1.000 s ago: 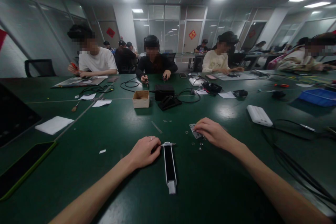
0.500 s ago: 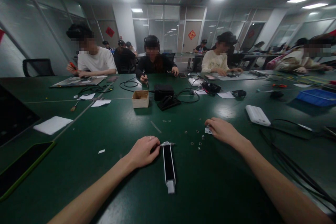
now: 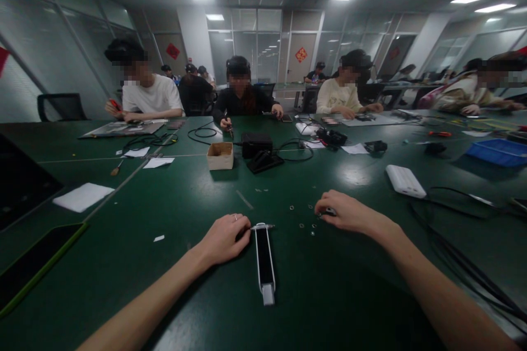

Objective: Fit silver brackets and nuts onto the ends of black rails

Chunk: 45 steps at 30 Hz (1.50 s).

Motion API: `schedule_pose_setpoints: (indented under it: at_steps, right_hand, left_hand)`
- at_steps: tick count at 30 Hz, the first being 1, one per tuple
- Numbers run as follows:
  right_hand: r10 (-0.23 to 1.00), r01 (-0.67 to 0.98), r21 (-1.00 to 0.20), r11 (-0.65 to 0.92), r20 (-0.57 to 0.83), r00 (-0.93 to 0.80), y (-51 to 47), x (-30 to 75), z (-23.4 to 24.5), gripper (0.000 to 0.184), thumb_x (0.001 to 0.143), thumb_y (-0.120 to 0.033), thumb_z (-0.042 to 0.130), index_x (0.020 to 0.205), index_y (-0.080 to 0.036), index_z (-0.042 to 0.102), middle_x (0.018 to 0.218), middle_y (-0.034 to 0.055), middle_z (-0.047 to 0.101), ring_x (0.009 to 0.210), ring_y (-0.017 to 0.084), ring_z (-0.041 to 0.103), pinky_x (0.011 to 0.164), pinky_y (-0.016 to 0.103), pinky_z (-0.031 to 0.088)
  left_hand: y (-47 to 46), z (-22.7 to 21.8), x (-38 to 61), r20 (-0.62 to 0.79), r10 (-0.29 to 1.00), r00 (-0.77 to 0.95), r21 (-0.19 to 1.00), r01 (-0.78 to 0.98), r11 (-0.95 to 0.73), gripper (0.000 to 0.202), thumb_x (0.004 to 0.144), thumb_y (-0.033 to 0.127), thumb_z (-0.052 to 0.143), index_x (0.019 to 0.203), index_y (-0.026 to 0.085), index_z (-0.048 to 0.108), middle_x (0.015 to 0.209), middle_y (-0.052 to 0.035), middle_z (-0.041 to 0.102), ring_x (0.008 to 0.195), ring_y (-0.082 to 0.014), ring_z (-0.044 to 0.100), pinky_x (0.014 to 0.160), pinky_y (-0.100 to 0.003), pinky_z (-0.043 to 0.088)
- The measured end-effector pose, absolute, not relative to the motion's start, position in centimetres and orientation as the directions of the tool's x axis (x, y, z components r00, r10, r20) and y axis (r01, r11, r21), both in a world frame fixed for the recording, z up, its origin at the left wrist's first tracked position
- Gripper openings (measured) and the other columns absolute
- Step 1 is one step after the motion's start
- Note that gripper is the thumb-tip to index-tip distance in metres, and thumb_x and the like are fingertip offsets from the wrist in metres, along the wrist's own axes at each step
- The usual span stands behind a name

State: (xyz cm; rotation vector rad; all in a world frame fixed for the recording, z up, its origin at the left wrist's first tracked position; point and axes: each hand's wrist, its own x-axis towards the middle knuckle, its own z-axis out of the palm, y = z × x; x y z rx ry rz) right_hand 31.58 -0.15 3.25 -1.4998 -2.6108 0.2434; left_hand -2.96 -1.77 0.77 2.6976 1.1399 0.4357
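Observation:
My left hand rests on the green table, fingers curled, touching the far end of a long black and white device that lies lengthwise toward me. A ring shows on one finger. My right hand lies palm down to the right, fingers pressed over a small grey metal piece that is mostly hidden. Several tiny metal rings and screws are scattered between the two hands.
A small cardboard box, a black unit with cables and a white power bank lie farther out. Black cables run at right, a tablet and white paper at left. Several people work across the table.
My right hand slid the small metal plate rightward away from the rings, then drew back a little toward them, covering it. My left hand stayed on the device's end.

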Motion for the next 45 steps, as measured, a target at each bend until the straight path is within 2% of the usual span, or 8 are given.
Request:
schedule_pose_setpoints:
  at_steps: [12, 16, 21, 24, 28, 35, 40, 45]
  right_hand:
    - [0.907, 0.888, -0.245, 0.390, -0.064, -0.416, -0.7, 30.5, 3.3, 0.003, 0.073, -0.019, 0.058, 0.074, -0.020, 0.061, 0.080, 0.0049, 0.061, 0.070, 0.019, 0.057, 0.057, 0.029, 0.044]
    - [0.891, 0.856, -0.256, 0.449, 0.057, -0.450, -1.0, 29.0, 3.0, 0.003, 0.076, -0.020, 0.056, 0.074, -0.019, 0.058, 0.079, 0.0050, 0.060, 0.069, 0.018, 0.056, 0.059, 0.030, 0.045]
    - [0.758, 0.691, -0.319, 0.649, 0.349, -0.551, -2.5, 24.2, 2.2, 0.011, 0.084, -0.015, 0.048, 0.086, -0.017, 0.059, 0.085, 0.0067, 0.062, 0.078, 0.019, 0.057, 0.069, 0.034, 0.050]
    - [0.651, 0.540, -0.369, 0.757, 0.497, -0.573, -4.0, 21.1, 1.4, 0.014, 0.088, -0.014, 0.046, 0.091, -0.018, 0.059, 0.085, 0.0064, 0.064, 0.079, 0.018, 0.058, 0.069, 0.033, 0.050]
    - [0.540, 0.390, -0.376, 0.841, 0.625, -0.564, -5.4, 18.7, 0.7, 0.015, 0.090, -0.016, 0.045, 0.087, -0.019, 0.059, 0.078, 0.0055, 0.064, 0.073, 0.018, 0.057, 0.066, 0.033, 0.049]
    - [0.525, 0.325, -0.413, 0.851, 0.670, -0.524, -5.4, 18.8, 0.6, 0.012, 0.091, -0.015, 0.049, 0.089, -0.017, 0.061, 0.078, 0.0052, 0.065, 0.072, 0.016, 0.059, 0.065, 0.028, 0.049]
    - [0.514, 0.341, -0.384, 0.858, 0.663, -0.545, -5.2, 19.0, 0.5, 0.014, 0.090, -0.015, 0.049, 0.096, -0.016, 0.062, 0.083, 0.0062, 0.066, 0.077, 0.017, 0.060, 0.070, 0.030, 0.050]
    - [0.578, 0.470, -0.355, 0.808, 0.628, -0.521, -4.4, 20.1, 0.8, 0.017, 0.089, -0.013, 0.047, 0.100, -0.015, 0.060, 0.089, 0.0082, 0.067, 0.081, 0.019, 0.060, 0.071, 0.033, 0.051]
  left_hand:
    - [-2.0, 0.8, -2.9, 0.185, 0.741, 0.645, 0.276, 0.690, -0.669, 0.014, 0.088, 0.022, 0.044, 0.088, 0.017, 0.057, 0.080, -0.0029, 0.060, 0.072, -0.0156, 0.055, 0.067, -0.027, 0.043]
    - [-2.2, 1.2, -2.8, 0.193, 0.750, 0.632, 0.280, 0.697, -0.660, 0.013, 0.087, 0.022, 0.045, 0.088, 0.017, 0.057, 0.080, -0.0029, 0.060, 0.071, -0.0155, 0.055, 0.067, -0.027, 0.044]
    - [-2.6, 1.4, -3.0, 0.279, 0.754, 0.595, 0.294, 0.694, -0.657, 0.012, 0.086, 0.023, 0.044, 0.090, 0.017, 0.055, 0.085, -0.0039, 0.059, 0.072, -0.0160, 0.056, 0.066, -0.028, 0.046]
    - [-3.0, 1.2, -2.9, 0.419, 0.656, 0.628, 0.197, 0.643, -0.741, 0.017, 0.085, 0.026, 0.046, 0.096, 0.016, 0.055, 0.088, -0.0065, 0.061, 0.075, -0.0187, 0.057, 0.067, -0.031, 0.046]
    - [-3.7, 0.7, -2.1, 0.542, 0.399, 0.740, 0.002, 0.474, -0.881, 0.015, 0.091, 0.028, 0.046, 0.093, 0.016, 0.056, 0.086, -0.0068, 0.065, 0.072, -0.0181, 0.060, 0.064, -0.031, 0.044]
    - [-3.6, 0.3, -1.6, 0.645, 0.285, 0.709, -0.049, 0.410, -0.911, 0.014, 0.097, 0.024, 0.045, 0.093, 0.017, 0.055, 0.083, -0.0044, 0.068, 0.066, -0.0130, 0.062, 0.058, -0.025, 0.042]
    - [-3.6, 0.5, -1.8, 0.665, 0.301, 0.683, 0.015, 0.391, -0.920, 0.009, 0.092, 0.016, 0.044, 0.092, 0.016, 0.053, 0.082, -0.0052, 0.067, 0.066, -0.0140, 0.060, 0.059, -0.025, 0.042]
    - [-2.7, 0.7, -3.6, 0.539, 0.545, 0.642, 0.227, 0.513, -0.828, 0.008, 0.080, 0.016, 0.042, 0.081, 0.017, 0.050, 0.070, -0.0027, 0.057, 0.062, -0.0152, 0.052, 0.059, -0.026, 0.041]
